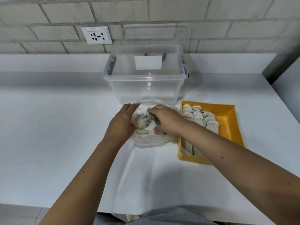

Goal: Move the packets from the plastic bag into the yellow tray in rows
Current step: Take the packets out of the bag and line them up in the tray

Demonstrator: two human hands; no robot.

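Bench [65, 143]: smooth white surface, matt with a faint sheen. Storage box [144, 85]: clear glossy plastic, white paper label on the far wall. Plastic bag [151, 140]: thin, translucent, crinkled film. Packets [197, 117]: off-white, matt, paper-like, creased. Yellow tray [230, 120]: smooth opaque plastic, low gloss. Wall [48, 13], upper frame: rough white-painted brick. Socket plate [96, 35]: glossy white plastic.

The table [56, 143] lies bare to the left of the bag [151, 140] and in front of it; a clear bin [144, 85] stands just behind the bag, blocking the far side; the tray [230, 125] sits just right of the bag, its right part unfilled; the right forearm [227, 153] crosses the tray's near corner.
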